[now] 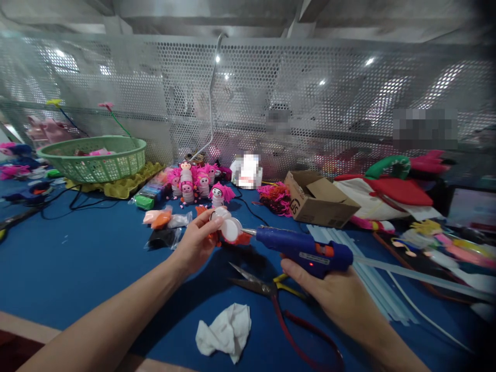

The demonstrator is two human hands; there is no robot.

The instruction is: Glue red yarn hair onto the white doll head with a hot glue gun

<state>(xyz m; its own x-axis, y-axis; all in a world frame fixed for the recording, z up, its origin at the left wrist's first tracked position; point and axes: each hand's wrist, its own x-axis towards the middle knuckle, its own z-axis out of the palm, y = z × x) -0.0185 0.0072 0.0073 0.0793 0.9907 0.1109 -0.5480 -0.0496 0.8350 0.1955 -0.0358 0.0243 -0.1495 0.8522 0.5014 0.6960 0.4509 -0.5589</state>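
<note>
My left hand (199,238) grips a small doll (231,230) with orange parts, its round white end turned toward the right. With my right hand (323,284) I hold a blue glue gun (304,249) by its handle, a red light glowing on its side. The metal nozzle touches or almost touches the rim of the white disc; I cannot tell which. A long clear glue stick (411,277) runs out of the gun's back. Scissors (267,289) with red and yellow handles lie below the gun, and a crumpled white tissue (225,331) is beside them.
Several pink-haired dolls (194,183) stand at the back, near bagged coloured clay (160,219). A green basket (96,160) sits at left on an egg tray (116,188). An open cardboard box (321,201), loose glue sticks (372,279) and a cluttered tray (426,253) are at right.
</note>
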